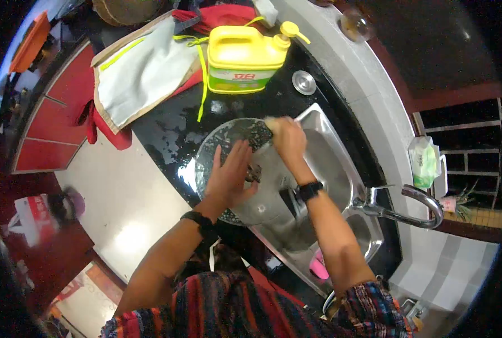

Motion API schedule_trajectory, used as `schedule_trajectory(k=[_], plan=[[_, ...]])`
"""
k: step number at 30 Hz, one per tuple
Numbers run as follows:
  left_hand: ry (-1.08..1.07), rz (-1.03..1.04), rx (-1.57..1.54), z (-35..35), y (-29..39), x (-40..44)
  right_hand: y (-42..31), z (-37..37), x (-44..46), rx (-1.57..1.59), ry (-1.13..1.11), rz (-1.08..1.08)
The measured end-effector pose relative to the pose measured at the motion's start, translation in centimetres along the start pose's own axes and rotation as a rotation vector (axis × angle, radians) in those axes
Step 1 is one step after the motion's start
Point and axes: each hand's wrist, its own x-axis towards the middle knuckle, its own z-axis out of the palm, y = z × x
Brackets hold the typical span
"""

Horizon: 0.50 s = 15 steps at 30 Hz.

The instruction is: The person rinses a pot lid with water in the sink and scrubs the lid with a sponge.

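A round glass lid [209, 147] with a dark knob lies partly on the black counter and partly over the steel sink [324, 163]. My left hand [228, 174] rests on the lid beside the knob, its fingers spread. My right hand [287, 141] is curled at the lid's upper right edge. A small pale yellowish thing [271, 124] shows at its fingertips, too blurred to name. A dark object lies in the sink under my right wrist.
A yellow jug with a pump [242, 62] stands behind the lid, next to a white and red cloth [149, 73]. A round metal strainer [304, 83] lies on the counter. The faucet [397, 211] is at the sink's right. Something pink [319, 265] sits in the sink's near part.
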Motion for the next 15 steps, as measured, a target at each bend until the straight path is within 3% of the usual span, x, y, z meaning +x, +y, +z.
schedule_trajectory(k=[1,2,5,9,11,15], plan=[[0.022,0.007,0.013,0.2,0.0,-0.2,-1.7,0.6,1.9,-0.023,0.054,-0.101],[0.01,0.008,0.02,0.3,0.1,-0.5,-3.3,1.2,3.4,-0.013,-0.087,-0.056],[0.034,0.008,0.031,0.2,0.3,-0.1,-3.0,2.2,2.7,-0.113,-0.128,-0.053],[0.023,0.051,0.019,0.5,0.3,-0.2,1.6,-3.2,-6.5,0.131,0.033,0.076],[0.039,0.034,0.043,0.5,0.1,-0.1,2.0,-4.7,-11.5,0.169,-0.046,0.143],[0.052,0.066,0.039,0.8,-0.1,-0.3,-1.4,-2.5,-9.1,0.116,0.021,-0.018]])
